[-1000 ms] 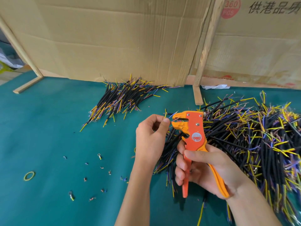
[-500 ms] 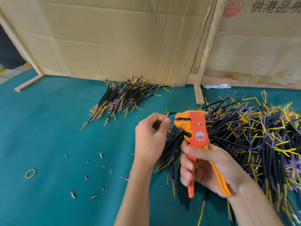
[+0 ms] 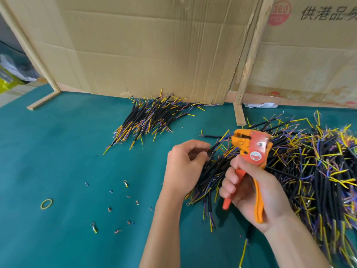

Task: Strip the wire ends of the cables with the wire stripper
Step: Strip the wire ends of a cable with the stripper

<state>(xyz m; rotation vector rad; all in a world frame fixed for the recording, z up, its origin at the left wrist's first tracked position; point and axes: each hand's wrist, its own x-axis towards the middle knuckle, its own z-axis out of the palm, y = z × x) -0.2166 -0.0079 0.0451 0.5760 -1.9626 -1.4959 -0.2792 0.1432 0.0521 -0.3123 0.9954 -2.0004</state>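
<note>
My right hand (image 3: 249, 190) grips the handles of an orange wire stripper (image 3: 251, 149), its jaws pointing up and left. My left hand (image 3: 183, 167) pinches a black cable (image 3: 213, 150) whose thin yellow and blue wire ends reach toward the stripper's jaws. A large heap of black cables (image 3: 309, 161) with yellow, blue and purple wire ends lies under and to the right of both hands. A smaller, tidier pile of cables (image 3: 146, 118) lies farther back by the cardboard.
The table is covered in green felt (image 3: 58, 161). Small cut bits of insulation and ring terminals (image 3: 125, 183) lie scattered left of my left arm, with a yellow rubber band (image 3: 46, 204) farther left. Cardboard sheets (image 3: 154, 45) and a wooden post (image 3: 249, 60) wall the back.
My left hand has drawn the cable back a little from the stripper's jaws. The stripper has tilted slightly and its handles have spread apart in my right hand.
</note>
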